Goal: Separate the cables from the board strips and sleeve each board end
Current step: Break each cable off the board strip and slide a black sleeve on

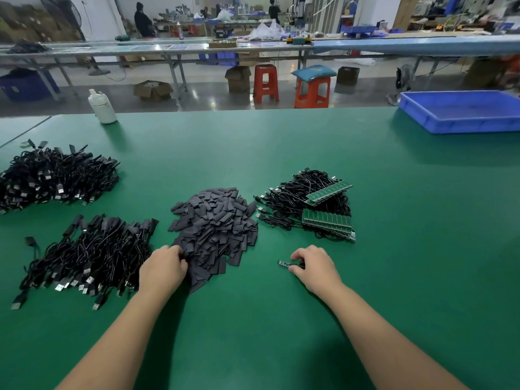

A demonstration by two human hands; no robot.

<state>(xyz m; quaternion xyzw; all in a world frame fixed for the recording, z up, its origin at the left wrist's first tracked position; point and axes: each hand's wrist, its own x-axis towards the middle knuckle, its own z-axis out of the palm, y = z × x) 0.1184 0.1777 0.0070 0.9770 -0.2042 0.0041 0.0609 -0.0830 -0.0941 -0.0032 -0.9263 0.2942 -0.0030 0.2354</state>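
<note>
The right hand (pixel 315 270) rests on the green bench (pixel 281 319) with its fingers (pixel 297 268) curled and pinching a single small board (pixel 283 263), already free of its strip; the board's bare end pokes out to the left, toward the other hand, with its long axis running roughly left to right along the bench. Whether a cable trails from it under the palm cannot be made out. The left hand (pixel 164 270) lies on the near edge of the sleeve pile (pixel 216 229), fingers curled into the dark sleeves as if picking one out (no single sleeve can be told apart in its grip). So the likely step is fetching a sleeve, and the move turns on this: the sleeve must come rightward from the pile to meet the board's exposed left end, opening lined up with that axis. The uncut strips (pixel 327 219) with their cables sit just beyond the right hand, and two cable heaps (pixel 87 257), apparently finished, lie to the left.
</note>
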